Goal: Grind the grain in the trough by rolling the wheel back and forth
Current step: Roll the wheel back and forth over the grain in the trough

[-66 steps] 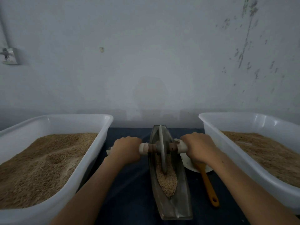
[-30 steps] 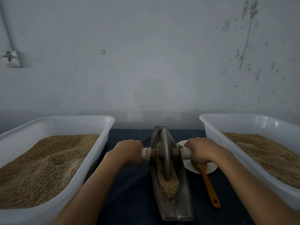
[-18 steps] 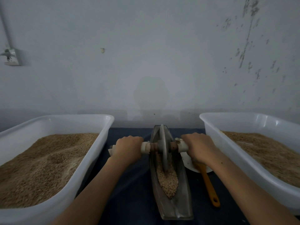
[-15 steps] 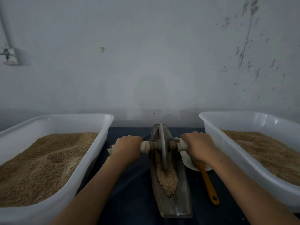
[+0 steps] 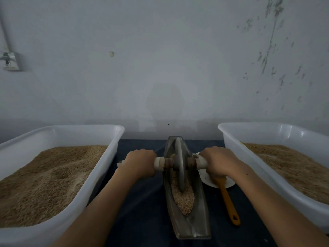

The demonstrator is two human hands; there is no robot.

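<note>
A narrow boat-shaped metal trough (image 5: 201, 223) lies lengthwise on the dark cloth, straight ahead of me. Tan grain (image 5: 184, 199) fills its hollow. A grey metal wheel (image 5: 179, 164) stands on edge in the trough, with its lower rim in the grain. An axle with white ends runs through the wheel. My left hand (image 5: 140, 164) is closed around the left end of the axle. My right hand (image 5: 218, 162) is closed around the right end. The wheel sits a little beyond the middle of the trough.
Two large white tubs of grain flank the trough, the left tub (image 5: 99, 179) and the right tub (image 5: 231, 139). A white dish (image 5: 208, 179) and an orange-handled spatula (image 5: 228, 202) lie right of the trough. A pale wall stands close behind.
Over these frames the wheel rolled toward me, then away to the far part of the trough. Since half a second ago it has come slightly back toward me. Both hands kept their hold.
</note>
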